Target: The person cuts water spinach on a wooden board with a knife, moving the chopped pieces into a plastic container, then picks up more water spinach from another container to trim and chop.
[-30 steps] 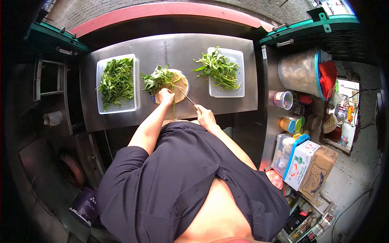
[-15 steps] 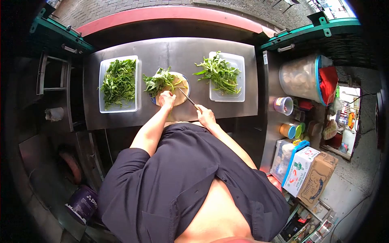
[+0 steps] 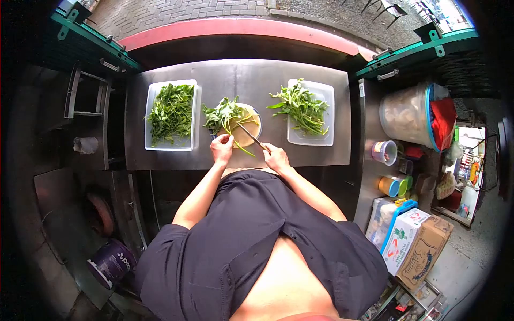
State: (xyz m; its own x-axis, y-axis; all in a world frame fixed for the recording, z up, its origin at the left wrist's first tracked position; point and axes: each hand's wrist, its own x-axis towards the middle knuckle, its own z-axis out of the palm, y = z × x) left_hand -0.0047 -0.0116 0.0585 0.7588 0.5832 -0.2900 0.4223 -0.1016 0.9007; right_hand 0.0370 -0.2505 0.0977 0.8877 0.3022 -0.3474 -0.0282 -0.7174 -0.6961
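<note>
The steel counter (image 3: 241,75) runs across in front of me, open to the paved street beyond, and the round cutting board (image 3: 251,136) sits at the middle of its near half. Everything else I place from that board.

Left of the board is a white tray (image 3: 149,145) heaped with greens; right of it, a second tray (image 3: 327,140) holds longer, looser stalks. Further right of the board, off the counter, stand a big clear tub (image 3: 401,112) and some small cups.

What has changed is my left hand (image 3: 222,150). A second ago it lay up on the board, pressing the bunch of greens (image 3: 225,113) near its leaves. Now it has drawn back toward me, off the board's near-left edge, fingers closed in a pinch on the stem ends. The leafy heads lie on the board's far-left side and spill past its rim, while a few pale stems trail toward my body.

My right hand (image 3: 277,159) is closed around the handle of the knife (image 3: 249,136), just near-right of the board. The blade slants across the board much as before — tip toward the leaves, edge over the stems.

As I judge it, the pull has stretched the bunch so bare stems, not leaves, lie under the blade — the cut looks set up there, not yet made.
</note>
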